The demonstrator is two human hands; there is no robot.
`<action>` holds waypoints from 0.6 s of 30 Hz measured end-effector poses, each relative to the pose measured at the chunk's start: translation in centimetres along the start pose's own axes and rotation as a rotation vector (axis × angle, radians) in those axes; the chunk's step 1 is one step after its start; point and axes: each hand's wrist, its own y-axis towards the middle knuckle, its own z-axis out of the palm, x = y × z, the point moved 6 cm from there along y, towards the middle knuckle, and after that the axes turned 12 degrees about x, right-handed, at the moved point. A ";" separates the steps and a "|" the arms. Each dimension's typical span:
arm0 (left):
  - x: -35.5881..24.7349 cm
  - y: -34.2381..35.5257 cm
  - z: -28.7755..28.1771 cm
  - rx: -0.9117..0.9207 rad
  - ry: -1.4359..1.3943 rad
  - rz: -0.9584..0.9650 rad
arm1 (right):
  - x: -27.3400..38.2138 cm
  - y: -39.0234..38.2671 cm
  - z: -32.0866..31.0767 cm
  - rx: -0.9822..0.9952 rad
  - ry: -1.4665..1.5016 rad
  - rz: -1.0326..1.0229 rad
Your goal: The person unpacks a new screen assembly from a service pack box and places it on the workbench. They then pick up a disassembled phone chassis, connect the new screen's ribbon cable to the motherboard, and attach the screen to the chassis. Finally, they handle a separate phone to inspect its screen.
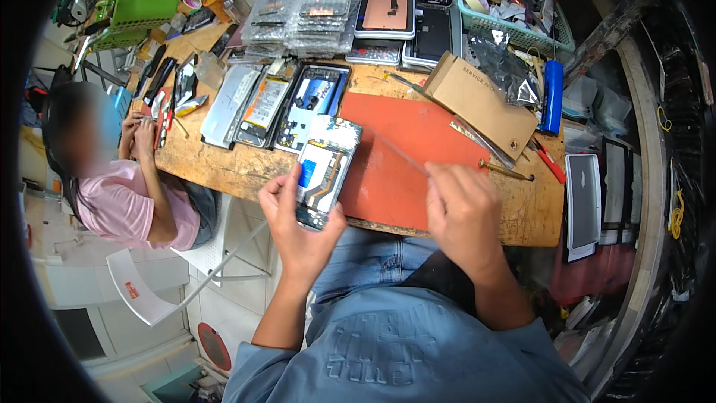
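My left hand grips the near end of an opened phone with its back cover off, its boards and a blue part showing. The phone rests at the left edge of a red mat on the wooden bench. My right hand pinches a thin metal tool, probably tweezers, whose tip points up-left toward the phone's top. The tip hovers over the mat, a little right of the phone.
Three more opened phones lie in a row behind. Bagged parts, a cardboard box, a blue cylinder, a screwdriver and a basket crowd the back. Another person sits at left. Tablets stand at right.
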 end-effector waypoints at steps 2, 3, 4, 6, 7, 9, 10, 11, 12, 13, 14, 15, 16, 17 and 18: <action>-0.7 -1.4 1.1 0.015 0.056 0.005 | -1.0 -0.1 -0.9 -0.029 -0.011 0.048; -1.1 -1.9 1.7 0.016 0.063 0.005 | -1.4 -0.1 -1.0 -0.049 -0.053 0.028; -1.0 -2.4 2.4 0.012 0.059 -0.013 | -1.9 -0.1 -0.9 -0.070 -0.094 0.007; -1.0 -3.2 3.4 0.023 0.066 -0.046 | -2.3 -0.3 -0.3 -0.084 -0.156 -0.013; -0.9 -3.6 3.8 0.030 0.067 -0.065 | -2.4 -0.7 0.0 -0.078 -0.177 -0.013; -1.5 -4.3 4.1 0.122 0.007 -0.130 | -2.3 -1.2 0.4 -0.059 -0.200 -0.009; -2.0 -4.7 4.0 0.153 -0.035 -0.149 | -2.3 -1.4 0.7 -0.046 -0.200 -0.006; -2.5 -5.2 3.7 0.184 -0.077 -0.167 | -2.2 -1.7 1.0 -0.033 -0.201 -0.002; -2.7 -5.9 3.7 0.245 -0.212 -0.225 | -2.3 -2.0 1.3 -0.054 -0.203 0.002; -2.6 -7.0 4.1 0.268 -0.263 -0.182 | -2.5 -2.0 1.3 -0.083 -0.207 0.006; -2.2 -8.5 4.7 0.290 -0.314 -0.138 | -2.6 -1.9 1.3 -0.113 -0.211 0.011; -2.3 -9.0 5.1 0.310 -0.365 -0.082 | -2.5 -1.5 1.4 -0.112 -0.226 0.015; -2.9 -9.1 5.2 0.270 -0.379 0.012 | -2.4 -1.2 1.6 -0.111 -0.242 0.021; -3.1 -8.9 5.3 0.301 -0.378 0.069 | -2.2 -0.8 1.7 -0.110 -0.258 0.027; -3.5 -8.7 5.2 0.331 -0.377 0.126 | -1.7 -0.4 1.9 -0.082 -0.255 0.020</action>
